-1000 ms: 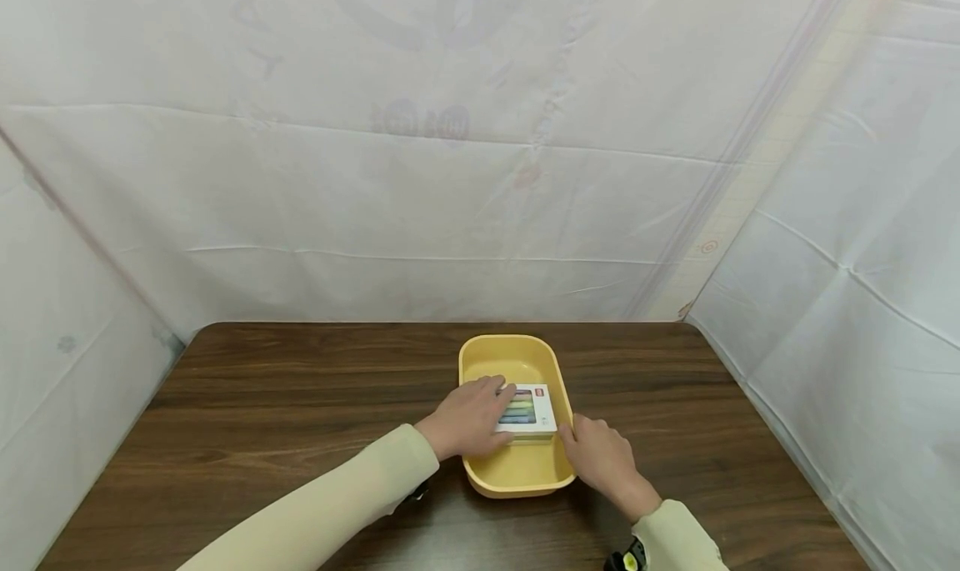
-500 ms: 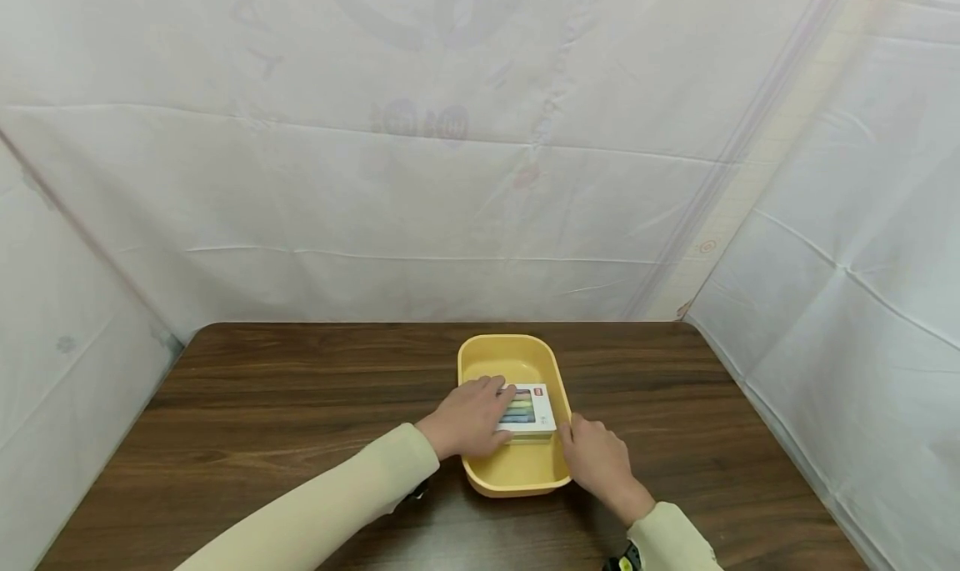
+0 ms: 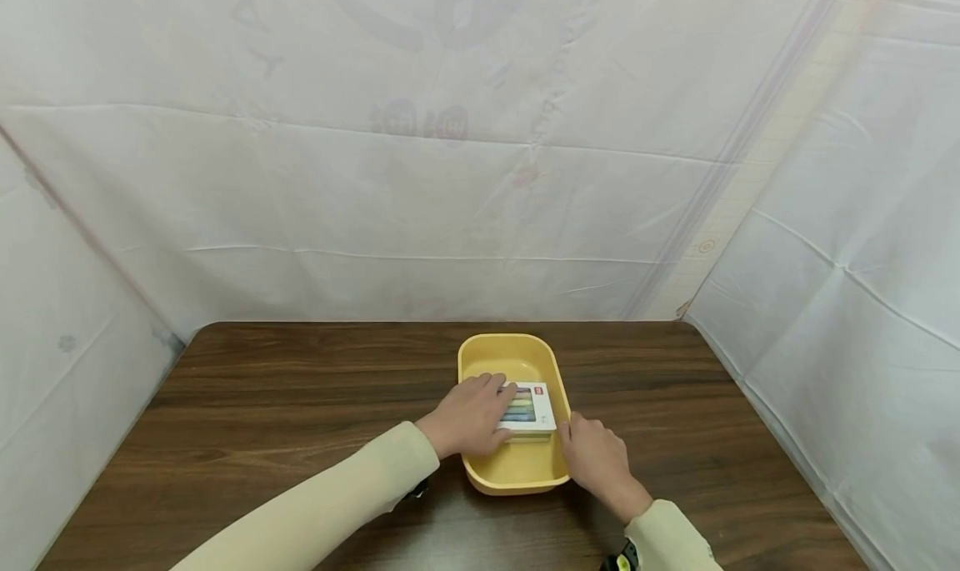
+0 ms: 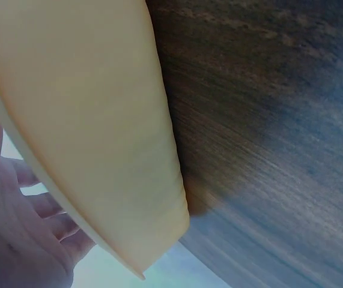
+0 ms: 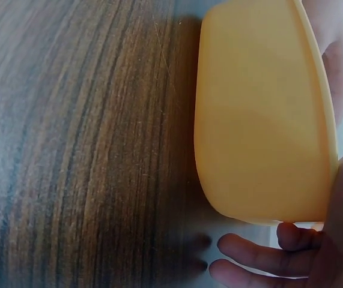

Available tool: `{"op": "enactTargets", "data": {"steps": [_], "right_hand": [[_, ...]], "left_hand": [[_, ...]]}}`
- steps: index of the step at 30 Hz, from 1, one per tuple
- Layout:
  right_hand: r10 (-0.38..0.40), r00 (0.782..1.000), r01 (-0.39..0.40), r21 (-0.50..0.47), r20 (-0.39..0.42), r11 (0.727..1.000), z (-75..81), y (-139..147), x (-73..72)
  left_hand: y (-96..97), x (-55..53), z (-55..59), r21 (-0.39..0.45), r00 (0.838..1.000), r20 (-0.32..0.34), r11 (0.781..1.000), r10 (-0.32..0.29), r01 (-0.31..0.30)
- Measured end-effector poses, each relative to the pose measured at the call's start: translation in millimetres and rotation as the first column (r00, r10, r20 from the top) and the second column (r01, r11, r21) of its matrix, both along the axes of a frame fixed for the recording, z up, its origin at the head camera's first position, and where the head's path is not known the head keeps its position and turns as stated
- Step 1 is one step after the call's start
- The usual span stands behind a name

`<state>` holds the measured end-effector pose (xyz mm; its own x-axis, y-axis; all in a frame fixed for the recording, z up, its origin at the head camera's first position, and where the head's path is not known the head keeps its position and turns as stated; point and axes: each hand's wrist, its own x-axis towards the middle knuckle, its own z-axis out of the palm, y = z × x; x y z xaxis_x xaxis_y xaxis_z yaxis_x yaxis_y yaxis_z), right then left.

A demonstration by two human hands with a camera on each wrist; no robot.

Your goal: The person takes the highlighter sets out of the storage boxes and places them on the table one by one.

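Note:
A yellow plastic bin (image 3: 510,475) with rounded corners stands on the table, its long side running away from me. Inside it lies a white box of coloured markers (image 3: 543,417), with pastel sticks showing through its window. My left hand (image 3: 468,417) reaches over the bin's left rim and holds this box, fingers over the far part of its top and thumb at the near edge. My right hand (image 3: 600,458) grips the bin's right rim, thumb on the inner side. In the right wrist view its other fingers (image 5: 267,255) hang beside the bin's outer wall.
The dark wood table (image 3: 300,388) extends on both sides of the bin. White sheeting (image 3: 420,196) rises behind the table's far edge and along both sides. Each wrist wears a dark band, and the right one (image 3: 626,558) shows beside the pale sleeve.

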<state>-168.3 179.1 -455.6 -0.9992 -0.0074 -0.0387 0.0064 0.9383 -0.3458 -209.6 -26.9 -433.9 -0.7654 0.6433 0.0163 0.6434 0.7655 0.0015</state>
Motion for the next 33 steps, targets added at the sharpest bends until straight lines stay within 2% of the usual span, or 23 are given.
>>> {"op": "enactTargets", "data": {"steps": [11, 27, 33], "right_hand": [[0.005, 1.0, -0.003, 0.064, -0.027, 0.998, -0.6, 0.0, 1.2], [0.011, 1.0, -0.01, 0.061, -0.025, 0.998, 0.5, -1.2, 0.9], [0.011, 1.0, -0.009, 0.056, -0.021, 0.998, 0.7, -1.4, 1.0]], "left_hand": [[-2.5, 5.0, 8.3, -0.008, 0.999, -0.032, 1.0, -0.022, 0.022], [-6.2, 10.1, 19.0, -0.035, 0.999, -0.044, 0.999, -0.022, 0.02], [-8.5, 11.1, 22.0, -0.042, 0.997, -0.074, 0.999, -0.036, 0.033]]}}
